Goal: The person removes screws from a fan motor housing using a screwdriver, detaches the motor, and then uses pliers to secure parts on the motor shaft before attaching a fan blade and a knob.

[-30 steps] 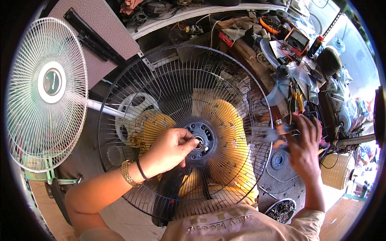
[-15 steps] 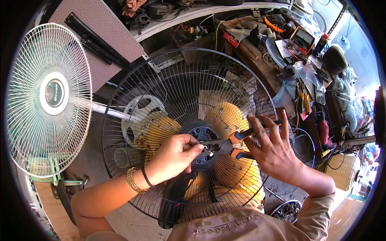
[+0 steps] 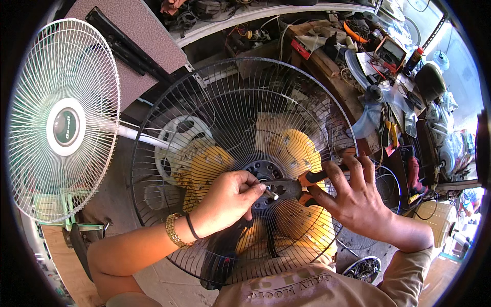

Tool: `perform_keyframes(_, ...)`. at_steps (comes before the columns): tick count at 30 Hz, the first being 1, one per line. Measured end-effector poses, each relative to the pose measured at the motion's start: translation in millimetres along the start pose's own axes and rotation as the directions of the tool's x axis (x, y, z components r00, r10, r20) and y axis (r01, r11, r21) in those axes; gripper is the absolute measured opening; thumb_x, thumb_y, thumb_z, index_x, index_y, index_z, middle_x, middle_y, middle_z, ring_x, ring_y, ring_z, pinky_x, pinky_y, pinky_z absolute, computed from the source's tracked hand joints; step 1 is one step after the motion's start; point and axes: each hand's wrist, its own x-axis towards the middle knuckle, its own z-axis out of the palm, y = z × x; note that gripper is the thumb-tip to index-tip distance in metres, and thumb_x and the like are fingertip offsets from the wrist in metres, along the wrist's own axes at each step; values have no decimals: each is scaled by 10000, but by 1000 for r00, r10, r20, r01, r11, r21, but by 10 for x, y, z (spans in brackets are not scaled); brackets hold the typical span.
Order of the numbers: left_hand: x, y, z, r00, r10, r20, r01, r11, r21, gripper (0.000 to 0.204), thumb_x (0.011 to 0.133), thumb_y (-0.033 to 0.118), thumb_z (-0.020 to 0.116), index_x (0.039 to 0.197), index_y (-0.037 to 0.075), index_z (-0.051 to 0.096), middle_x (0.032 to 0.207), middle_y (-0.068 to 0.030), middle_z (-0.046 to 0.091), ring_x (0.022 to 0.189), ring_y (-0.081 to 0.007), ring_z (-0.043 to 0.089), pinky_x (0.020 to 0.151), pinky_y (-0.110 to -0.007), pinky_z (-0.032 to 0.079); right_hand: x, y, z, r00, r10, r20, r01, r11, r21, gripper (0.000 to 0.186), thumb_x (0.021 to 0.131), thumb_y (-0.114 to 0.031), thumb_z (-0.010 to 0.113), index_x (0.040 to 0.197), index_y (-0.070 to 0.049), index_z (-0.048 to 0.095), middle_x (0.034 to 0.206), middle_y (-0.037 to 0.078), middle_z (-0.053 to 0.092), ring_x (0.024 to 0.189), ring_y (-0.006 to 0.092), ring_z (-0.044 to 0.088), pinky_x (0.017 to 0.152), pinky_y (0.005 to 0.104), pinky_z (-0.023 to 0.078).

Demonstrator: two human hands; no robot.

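Note:
My left hand (image 3: pixel 229 198) pinches a small metal pin (image 3: pixel 271 194) between thumb and fingertips, over the middle of a large black wire fan guard (image 3: pixel 244 60). My right hand (image 3: pixel 360 200) grips pliers (image 3: pixel 289 189) with orange and black handles, fingers over the upper handle and thumb by the lower one. Their jaws point left and meet the pin at my left fingertips; whether they bite on it I cannot tell. Below lies the guard's round black hub (image 3: pixel 262 168), partly hidden by hands and pliers. Yellow-clad legs (image 3: pixel 296 148) show through the wires.
At left stands a white fan (image 3: pixel 66 126). A cluttered wooden bench (image 3: pixel 343 100) on the right carries a meter (image 3: pixel 387 52), a spray can (image 3: pixel 413 60) and yellow-handled pliers (image 3: pixel 392 135). A bowl of small dark parts (image 3: pixel 364 269) sits at lower right.
Both hands, the pin and the pliers have shifted slightly right in the picture. My right fingers have curled closer around the plier handles. The view itself has moved a little.

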Motion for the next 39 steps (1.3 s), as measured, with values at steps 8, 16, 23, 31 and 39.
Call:
perform_keyframes(8, 3, -26, 25, 999, 40, 9, -40, 999, 1, 164, 957, 117, 549, 904, -36, 574, 638, 11, 543, 494, -71, 575, 432, -201, 431, 3, 8, -42, 1000, -28, 1, 28, 998, -49, 377, 841, -212, 573, 1214, -260, 592, 1178, 145, 453, 1042, 369, 469, 875, 564, 405)
perform_keyframes(16, -2, 69, -41, 999, -26, 40, 23, 997, 68, 159, 941, 125, 575, 883, -23, 575, 618, 6, 547, 487, -68, 556, 439, -219, 435, 0, -48, -33, 1000, 12, 25, -12, 1000, 3, 407, 832, -231, 587, 1239, -251, 575, 1209, 143, 445, 1041, 347, 461, 914, 593, 363)
perform_keyframes(23, -102, 245, -58, 852, 522, 40, -442, 676, 589, 244, 792, 148, 732, 955, 23, 599, 762, -51, 584, 693, -204, 600, 590, -335, 470, -236, 147, 133, 981, 168, 102, -183, 970, 158, 465, 762, -129, 609, 1224, -165, 563, 1251, 157, 443, 1168, 386, 411, 1052, 663, 243)
perform_keyframes(31, 26, 266, -5, 655, 719, 234, -628, 346, 697, 132, 718, 99, 749, 817, 57, 672, 832, -25, 621, 818, -233, 562, 747, -333, 476, -862, 921, 1004, 635, 771, -33, -667, 570, 481, 454, 650, 31, 555, 1101, 34, 503, 1117, 214, 464, 1080, 430, 452, 947, 443, 389)
perform_keyframes(39, 16, 196, 17, 662, 689, 295, -658, 344, 670, 187, 716, 0, 704, 892, 58, 687, 881, -60, 685, 864, -248, 618, 782, -354, 502, -1022, 1147, 1584, 317, 948, 27, -940, 310, 140, 580, 702, -66, 639, 1259, -34, 479, 1263, 212, 432, 1108, 424, 465, 855, 520, 451)
